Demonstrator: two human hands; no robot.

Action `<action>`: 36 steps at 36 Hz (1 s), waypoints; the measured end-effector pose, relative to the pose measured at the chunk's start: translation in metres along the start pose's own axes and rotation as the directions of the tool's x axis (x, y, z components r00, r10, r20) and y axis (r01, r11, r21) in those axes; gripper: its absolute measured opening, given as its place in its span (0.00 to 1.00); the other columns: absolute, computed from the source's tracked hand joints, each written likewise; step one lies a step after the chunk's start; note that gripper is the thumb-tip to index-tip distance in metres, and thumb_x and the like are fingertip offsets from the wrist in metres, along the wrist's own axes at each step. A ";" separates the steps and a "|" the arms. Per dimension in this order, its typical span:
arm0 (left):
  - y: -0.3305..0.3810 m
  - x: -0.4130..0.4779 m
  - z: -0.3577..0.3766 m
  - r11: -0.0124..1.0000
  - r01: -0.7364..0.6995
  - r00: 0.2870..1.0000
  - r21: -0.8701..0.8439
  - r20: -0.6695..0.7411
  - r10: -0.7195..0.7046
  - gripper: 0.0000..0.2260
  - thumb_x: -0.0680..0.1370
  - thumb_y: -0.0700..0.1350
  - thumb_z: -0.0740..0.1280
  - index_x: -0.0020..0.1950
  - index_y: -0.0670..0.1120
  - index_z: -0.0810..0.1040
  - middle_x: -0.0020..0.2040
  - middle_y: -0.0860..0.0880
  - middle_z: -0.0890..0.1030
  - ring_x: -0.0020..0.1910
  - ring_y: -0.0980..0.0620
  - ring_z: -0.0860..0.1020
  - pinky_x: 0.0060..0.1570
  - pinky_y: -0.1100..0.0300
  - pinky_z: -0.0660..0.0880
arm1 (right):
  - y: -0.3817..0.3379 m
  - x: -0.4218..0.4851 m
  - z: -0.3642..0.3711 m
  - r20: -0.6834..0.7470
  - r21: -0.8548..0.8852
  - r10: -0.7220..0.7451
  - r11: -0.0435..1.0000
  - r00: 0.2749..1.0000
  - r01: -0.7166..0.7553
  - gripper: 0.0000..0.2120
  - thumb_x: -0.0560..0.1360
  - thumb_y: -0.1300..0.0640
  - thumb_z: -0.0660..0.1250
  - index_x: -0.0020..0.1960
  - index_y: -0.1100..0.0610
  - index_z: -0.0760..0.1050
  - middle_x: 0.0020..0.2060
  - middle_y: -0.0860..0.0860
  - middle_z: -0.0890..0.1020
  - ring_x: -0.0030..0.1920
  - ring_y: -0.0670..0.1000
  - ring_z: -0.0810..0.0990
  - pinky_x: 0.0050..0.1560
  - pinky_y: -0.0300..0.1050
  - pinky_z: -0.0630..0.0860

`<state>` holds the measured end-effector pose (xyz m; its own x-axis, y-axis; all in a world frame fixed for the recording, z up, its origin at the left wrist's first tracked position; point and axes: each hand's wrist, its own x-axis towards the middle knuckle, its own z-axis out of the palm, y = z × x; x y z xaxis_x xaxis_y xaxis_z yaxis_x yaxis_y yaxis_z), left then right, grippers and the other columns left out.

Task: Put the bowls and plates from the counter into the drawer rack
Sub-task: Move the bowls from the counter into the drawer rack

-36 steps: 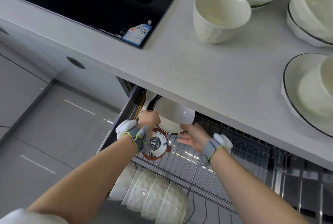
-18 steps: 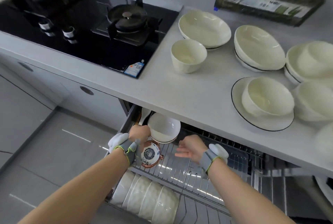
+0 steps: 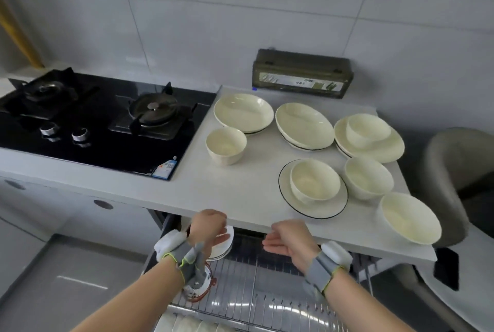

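Observation:
Cream bowls and plates stand on the white counter [image 3: 240,192]: a small bowl [image 3: 226,146], two shallow dishes [image 3: 243,112] [image 3: 304,126], a bowl on plates [image 3: 369,136], a bowl on a black-rimmed plate [image 3: 312,190], and two lone bowls [image 3: 367,178] [image 3: 410,218]. Below, the drawer's wire rack [image 3: 267,291] is pulled out. A white bowl [image 3: 224,247] stands in its back left corner, with a blue-patterned bowl [image 3: 199,287] in front. My left hand [image 3: 208,227] hovers over the white bowl, fingers loosely extended. My right hand [image 3: 286,238] is open and empty beside it.
A black gas hob [image 3: 93,123] fills the counter's left part. A dark green box [image 3: 302,75] leans on the tiled wall behind the dishes. A grey chair [image 3: 459,171] stands at the right. More white bowls [image 3: 187,325] line the rack's front.
The view has tilted up from the drawer to the counter. My left hand has loosened from the white bowl's rim and both hands have risen toward the counter edge.

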<state>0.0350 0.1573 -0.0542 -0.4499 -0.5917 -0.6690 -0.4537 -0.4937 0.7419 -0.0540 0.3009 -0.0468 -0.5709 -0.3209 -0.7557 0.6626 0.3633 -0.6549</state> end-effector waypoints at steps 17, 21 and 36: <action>0.054 0.015 0.142 0.988 -0.110 0.967 0.113 0.242 0.079 0.18 0.77 0.37 0.63 0.68 0.40 0.70 0.37 0.45 0.72 0.33 0.51 0.72 0.41 0.57 0.78 | -0.056 0.037 -0.074 -0.392 0.095 -0.164 0.971 0.905 0.217 0.06 0.75 0.67 0.60 0.50 0.69 0.73 0.45 0.63 0.77 0.35 0.58 0.79 0.52 0.60 0.79; 0.055 0.028 0.156 0.979 -0.112 0.961 0.168 0.267 0.064 0.21 0.77 0.39 0.64 0.70 0.42 0.67 0.39 0.45 0.73 0.43 0.45 0.75 0.46 0.51 0.80 | -0.058 0.048 -0.078 -0.360 0.153 -0.133 0.968 0.923 0.199 0.12 0.74 0.70 0.59 0.56 0.70 0.72 0.49 0.63 0.78 0.35 0.56 0.79 0.52 0.55 0.80; 0.043 0.033 0.156 0.955 -0.158 0.966 0.250 0.241 0.097 0.22 0.71 0.29 0.60 0.62 0.45 0.70 0.42 0.43 0.75 0.41 0.36 0.80 0.39 0.45 0.82 | -0.044 0.041 -0.084 -0.355 0.131 -0.218 0.951 0.909 0.280 0.11 0.72 0.70 0.60 0.53 0.61 0.67 0.52 0.61 0.77 0.45 0.60 0.82 0.46 0.50 0.81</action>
<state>-0.1188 0.2159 -0.0515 -0.6636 -0.4659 -0.5853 -0.5546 -0.2187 0.8029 -0.1476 0.3446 -0.0495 -0.8359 -0.0601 -0.5456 0.5340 0.1414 -0.8336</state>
